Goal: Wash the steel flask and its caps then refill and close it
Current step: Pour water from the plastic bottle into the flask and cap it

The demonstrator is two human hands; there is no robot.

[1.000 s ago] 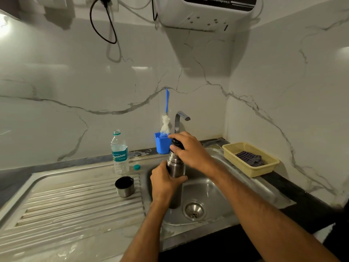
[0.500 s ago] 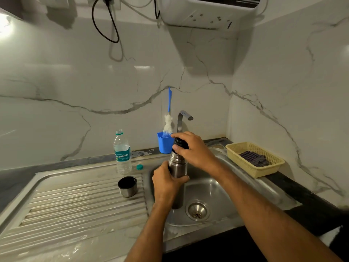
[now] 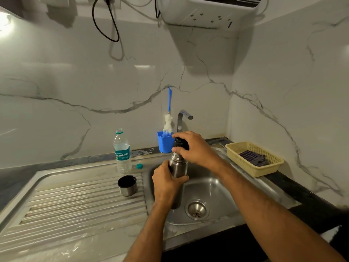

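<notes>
over the sink: inner cap getting twisted

over the sink (image 3: 217, 188) the flask (image 3: 177, 167) stands upright, base hidden behind the left hand (image 3: 166, 183), whose fingers wrap its body. right hand (image 3: 194, 148) has its fingers curled round the black stopper (image 3: 180, 143) on the neck. my guess is it's being unscrewed before washing, though it could be tightening, can't tell. next move needs a firm hold on the body while the top turns, then somewhere to park the stopper. count: one flask, one stopper, one steel cup cap (image 3: 127, 185) on the drainboard, one water bottle (image 3: 122, 152) with its teal lid (image 3: 139, 166) beside it, one brush (image 3: 168, 118) in a blue holder, one basket (image 3: 254, 159), one tap (image 3: 184, 120).
</notes>
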